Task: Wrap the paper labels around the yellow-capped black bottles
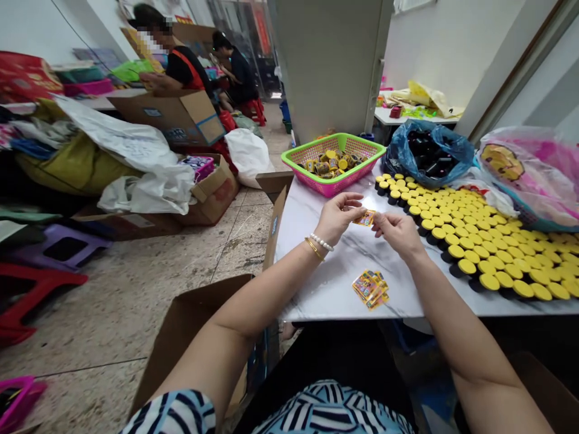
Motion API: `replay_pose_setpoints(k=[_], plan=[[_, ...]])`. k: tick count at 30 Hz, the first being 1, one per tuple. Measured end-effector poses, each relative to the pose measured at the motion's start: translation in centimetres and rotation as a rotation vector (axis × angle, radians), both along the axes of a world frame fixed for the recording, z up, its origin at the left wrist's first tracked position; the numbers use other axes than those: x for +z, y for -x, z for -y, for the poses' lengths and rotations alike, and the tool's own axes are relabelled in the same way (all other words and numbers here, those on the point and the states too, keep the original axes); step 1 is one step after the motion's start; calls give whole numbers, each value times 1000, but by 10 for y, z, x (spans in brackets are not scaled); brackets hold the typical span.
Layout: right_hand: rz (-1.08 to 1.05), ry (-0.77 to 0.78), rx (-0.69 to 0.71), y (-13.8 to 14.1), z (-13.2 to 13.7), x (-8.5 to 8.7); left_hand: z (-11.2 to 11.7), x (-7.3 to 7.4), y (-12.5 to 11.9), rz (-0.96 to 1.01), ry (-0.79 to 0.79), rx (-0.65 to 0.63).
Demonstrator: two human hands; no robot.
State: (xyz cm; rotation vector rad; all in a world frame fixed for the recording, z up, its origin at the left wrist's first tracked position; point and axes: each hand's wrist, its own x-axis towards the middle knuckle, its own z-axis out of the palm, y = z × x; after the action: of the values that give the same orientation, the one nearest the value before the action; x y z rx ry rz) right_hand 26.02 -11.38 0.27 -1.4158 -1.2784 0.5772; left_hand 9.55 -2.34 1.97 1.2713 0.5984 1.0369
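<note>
My left hand [337, 215] and my right hand [397, 232] are held together above the white marble table [325, 283], both pinching a small orange and yellow sticker [364, 217] between fingertips. A small pile of the same stickers [371, 289] lies on the table close to its front edge, just below my hands. Rows of several black jars with yellow lids [479, 241] stand to the right of my right hand.
A green and pink basket [337, 181] with several labelled jars sits at the table's far side. A blue bag of black jars [427, 154] and a pink bag [534, 175] lie at the right. An open cardboard box [190, 337] stands at my left knee. Two people work far left among boxes.
</note>
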Motion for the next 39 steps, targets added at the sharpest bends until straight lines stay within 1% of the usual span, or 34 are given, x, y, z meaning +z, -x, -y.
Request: replay_pose_setpoints(k=[1, 2, 4, 7, 11, 15, 20, 27, 29, 33, 34, 37, 39], plan=[[-99, 53, 60, 3, -2, -2, 1, -4, -2, -7, -16, 8], [-181, 75, 85, 5, -5, -4, 2, -8, -3, -16, -34, 9], [-288, 37, 58, 8, -9, -6, 6, -14, -4, -30, -75, 21], [-322, -66, -7, 10, -13, -7, 12, -15, 1, -60, -140, 100], [-294, -67, 14, 10, -15, -12, 21, -11, 15, -113, -188, 126], [-247, -77, -6, 10, -14, -18, 26, -8, 25, -84, -225, 202], [-193, -110, 16, 14, -12, -15, 31, -5, 27, -69, -235, 220], [-14, -164, 21, 19, -9, -14, 34, -2, 28, -109, -316, 240], [32, -178, 18, 20, -8, -15, 33, -4, 27, -121, -320, 226], [116, -212, 36, 21, -9, -16, 26, -12, 25, -149, -315, 111], [136, -218, 57, 21, -9, -17, 24, -14, 25, -176, -329, 117], [166, -219, 120, 21, -11, -21, 18, -17, 26, -276, -429, 243], [128, -208, 136, 22, -14, -26, 15, -17, 27, -313, -487, 305]])
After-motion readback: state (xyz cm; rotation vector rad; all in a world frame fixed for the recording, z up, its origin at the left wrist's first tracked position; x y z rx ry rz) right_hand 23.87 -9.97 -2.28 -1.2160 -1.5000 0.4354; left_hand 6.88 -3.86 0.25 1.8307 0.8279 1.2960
